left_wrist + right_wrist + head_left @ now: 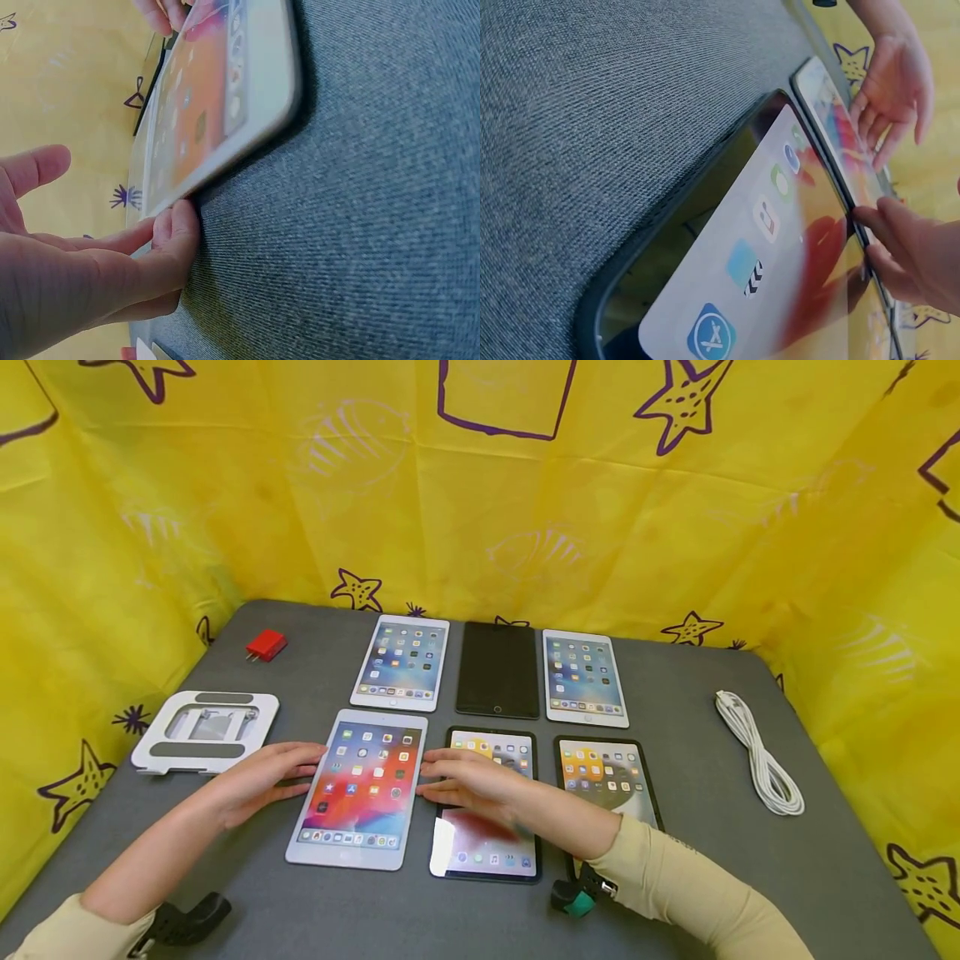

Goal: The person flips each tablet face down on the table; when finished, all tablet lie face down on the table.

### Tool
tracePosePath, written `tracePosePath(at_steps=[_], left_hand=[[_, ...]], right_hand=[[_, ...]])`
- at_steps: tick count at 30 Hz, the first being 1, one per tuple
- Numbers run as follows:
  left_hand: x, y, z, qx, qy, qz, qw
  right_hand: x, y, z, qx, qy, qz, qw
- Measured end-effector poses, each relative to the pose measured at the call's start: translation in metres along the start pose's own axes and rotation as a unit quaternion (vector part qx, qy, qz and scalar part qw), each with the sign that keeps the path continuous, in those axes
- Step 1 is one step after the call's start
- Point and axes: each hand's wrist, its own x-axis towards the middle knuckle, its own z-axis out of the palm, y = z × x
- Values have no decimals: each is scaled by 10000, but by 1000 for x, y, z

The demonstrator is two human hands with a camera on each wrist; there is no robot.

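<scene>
A white-framed tablet (363,777) with a red and blue home screen lies face up at the front left of the group. My left hand (262,777) rests its fingertips against the tablet's left edge, thumb raised away from it in the left wrist view. At the opposite edge, the fingertips of my right hand (480,785) touch the side of the same tablet. That hand reaches over a black-framed tablet (487,860) with a lit screen, hiding part of it. Neither hand has its fingers wrapped around anything.
Behind stand in a row two white tablets (401,662) (585,678) and a dark-screened tablet (497,670). Another black-framed tablet (607,777) lies partly under the right forearm. A folding stand (206,731), a red charger plug (266,645) and a bundled white cable (761,756) flank them.
</scene>
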Motion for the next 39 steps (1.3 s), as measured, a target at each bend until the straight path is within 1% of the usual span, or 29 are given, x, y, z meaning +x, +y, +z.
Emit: tracePosePath(at_steps=[4,6,11,15,21,26,32,34,36,38,39], left_hand=[[1,-2,1,123,75,148,9998],[1,-4,1,222,160,301,9992],[-2,-4,1,303,537,722,9955],[-7,5,1,343,782,959,9917],[-18,21,6,278,874,1237,9881],[-22,32,15,246,981,1322,9861],[-21,43,29,77,995,1455,9843],[-20,46,33,29,962,1533,9835],[-18,49,38,-6,933,1616,9824],[-17,50,42,-15,934,1685,9813],[-16,51,44,-36,938,1728,9805]], right_hand=[[0,0,0,16,4,-15,10000],[0,1,-1,-1,-12,-40,10000],[1,2,1,42,-29,-73,10000],[1,2,3,103,-56,-73,9999],[3,4,9,166,-57,-45,9998],[4,6,13,251,-160,11,9996],[6,10,16,214,-329,4,9992],[7,10,17,19,-354,-29,9994],[8,7,17,-384,-345,-173,9985],[11,2,19,-923,-176,-528,9942],[13,-3,20,-1172,-49,-766,9901]])
